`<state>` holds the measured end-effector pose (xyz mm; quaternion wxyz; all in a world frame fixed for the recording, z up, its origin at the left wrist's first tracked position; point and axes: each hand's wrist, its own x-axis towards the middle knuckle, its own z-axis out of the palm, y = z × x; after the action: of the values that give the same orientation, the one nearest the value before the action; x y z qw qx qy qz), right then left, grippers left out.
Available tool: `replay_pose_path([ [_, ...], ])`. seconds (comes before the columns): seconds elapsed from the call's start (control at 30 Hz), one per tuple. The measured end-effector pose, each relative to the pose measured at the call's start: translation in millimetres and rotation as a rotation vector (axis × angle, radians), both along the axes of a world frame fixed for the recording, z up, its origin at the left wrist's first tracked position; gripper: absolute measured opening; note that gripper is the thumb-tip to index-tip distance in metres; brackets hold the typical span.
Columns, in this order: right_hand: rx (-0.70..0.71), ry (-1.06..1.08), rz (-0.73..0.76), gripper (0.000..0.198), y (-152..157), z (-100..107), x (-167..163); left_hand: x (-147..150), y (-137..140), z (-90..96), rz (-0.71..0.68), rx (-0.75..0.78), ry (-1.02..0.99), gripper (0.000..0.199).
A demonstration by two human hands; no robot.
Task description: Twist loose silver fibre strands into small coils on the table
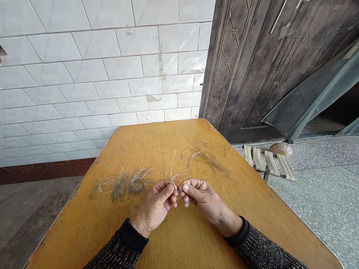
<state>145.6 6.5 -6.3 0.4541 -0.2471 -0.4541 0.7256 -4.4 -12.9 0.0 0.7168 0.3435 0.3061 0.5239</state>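
A thin metal wire point(179, 175) is bent into a small loop between my two hands, above the middle of the table. My left hand point(159, 201) pinches the loop's left side between thumb and fingers; a loose end sticks up there. On the opposite side my right hand point(202, 194) grips the wire with thumb and forefinger. Left of my hands lie several coiled wire loops point(137, 183) in a row on the tabletop. Beyond my right hand is a loose pile of straighter wires point(207, 158).
The wooden table point(179, 239) reaches toward a white tiled wall point(89, 89). A dark carved door point(241, 56) stands at the back right, with a grey curtain point(311, 93) beside it. A folding stool with striped straps point(270, 164) is on the floor to the right.
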Motion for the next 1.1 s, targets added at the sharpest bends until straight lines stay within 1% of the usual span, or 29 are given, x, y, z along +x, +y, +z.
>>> replay_pose_path([
  [0.1, 0.002, -0.006, -0.007, 0.027, -0.6, 0.5, -0.6, 1.6, -1.4, 0.9, 0.009, 0.017, 0.023, 0.024],
  [0.33, 0.071, -0.069, 0.008, 0.029, -1.4, 0.4, -0.8, 2.9, -1.5, -0.7, -0.020, 0.041, 0.024, 0.026],
  [0.53, 0.079, -0.091, -0.020, 0.028, 1.6, -1.3, 1.4, 1.0, -1.5, -1.0, -0.020, -0.017, -0.031, 0.018],
  [0.63, 0.094, -0.105, -0.011, 0.028, 1.8, -0.8, 1.7, -0.9, -1.0, 1.1, -0.010, -0.023, -0.046, 0.017],
  [0.7, 0.086, -0.103, 0.007, 0.028, 0.9, -0.1, 1.1, -2.0, -0.6, 2.1, -0.021, -0.023, -0.058, 0.018],
  [0.87, 0.032, -0.078, 0.080, 0.028, -2.3, -0.5, -1.4, -3.4, -0.2, 0.4, -0.116, -0.054, -0.152, 0.021],
  [1.0, 0.033, -0.072, 0.101, 0.028, -2.1, -2.5, -2.0, -2.8, 0.1, -1.4, -0.110, -0.068, -0.182, 0.019],
  [1.1, 0.024, -0.087, 0.067, 0.028, -0.3, -3.3, -1.8, -1.5, 0.9, -0.6, -0.071, -0.047, -0.168, 0.020],
])
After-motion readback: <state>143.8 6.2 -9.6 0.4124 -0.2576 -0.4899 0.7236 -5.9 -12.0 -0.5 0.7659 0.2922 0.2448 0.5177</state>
